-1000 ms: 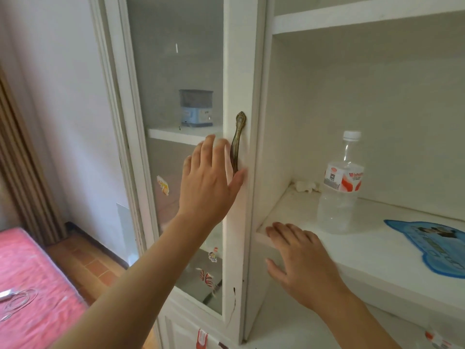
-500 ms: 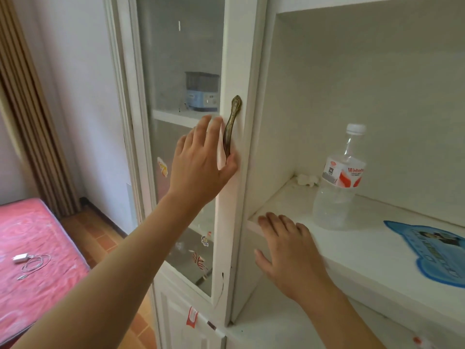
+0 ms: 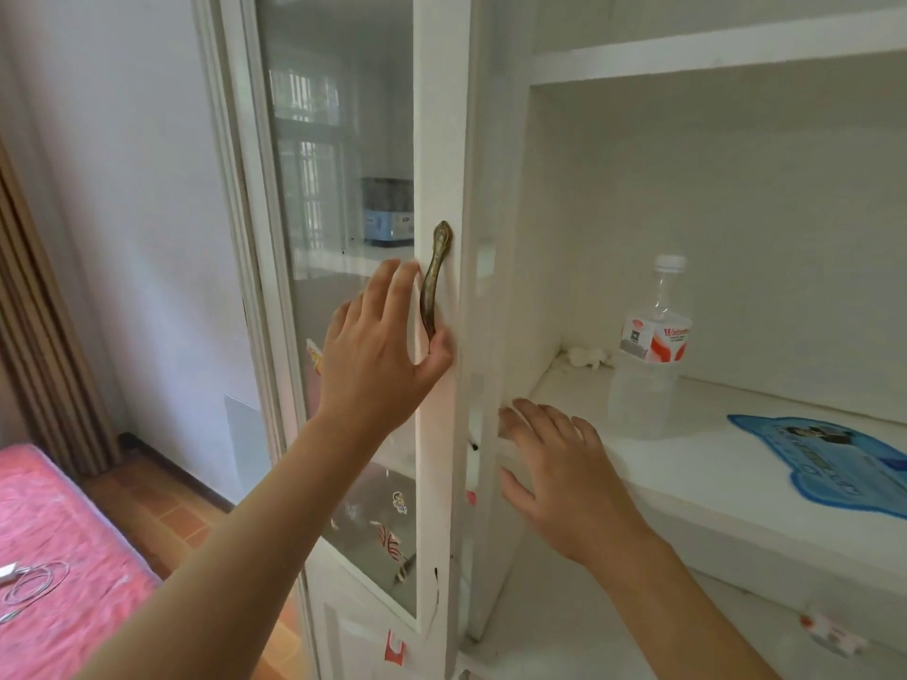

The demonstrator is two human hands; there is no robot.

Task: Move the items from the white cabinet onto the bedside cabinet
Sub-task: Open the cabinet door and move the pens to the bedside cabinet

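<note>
Left hand (image 3: 378, 355) raised on an outstretched bare forearm, fingers straight and together, thumb spread, right hand (image 3: 564, 476) lower, palm down, fingers loosely splayed, holding nothing

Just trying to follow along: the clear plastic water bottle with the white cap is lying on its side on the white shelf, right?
Not quite. In the head view the clear plastic water bottle with the white cap stands upright on the white shelf, not on its side.
</note>
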